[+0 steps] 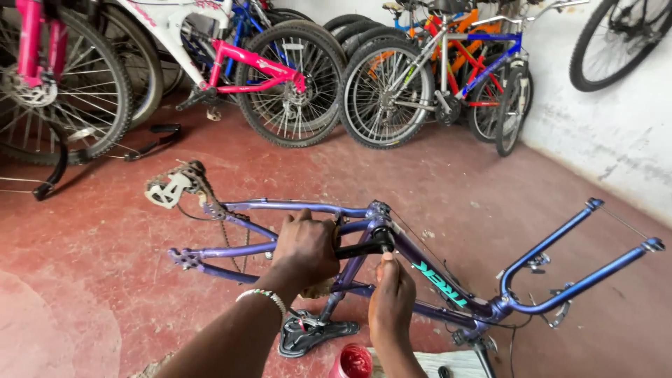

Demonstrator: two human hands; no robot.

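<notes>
A purple-blue bicycle frame (294, 207) stands upside down on the red floor, resting on its black saddle (308, 336). Its fork (560, 245) points up at the right, and a rusty chain and derailleur (175, 187) hang at the left. My left hand (304, 248), with a white bead bracelet on the wrist, grips the black crank arm (360, 246) at the bottom bracket. My right hand (392, 297) is closed just below the crank's axle end, fingers pinched on something small that I cannot make out.
Several bicycles (280, 70) lean in a row along the back wall, with another wheel (616, 38) hanging on the white wall at right. A red tub (353, 360) and a white cloth or paper (448, 364) lie by the saddle. A loose black part (150, 140) lies at left.
</notes>
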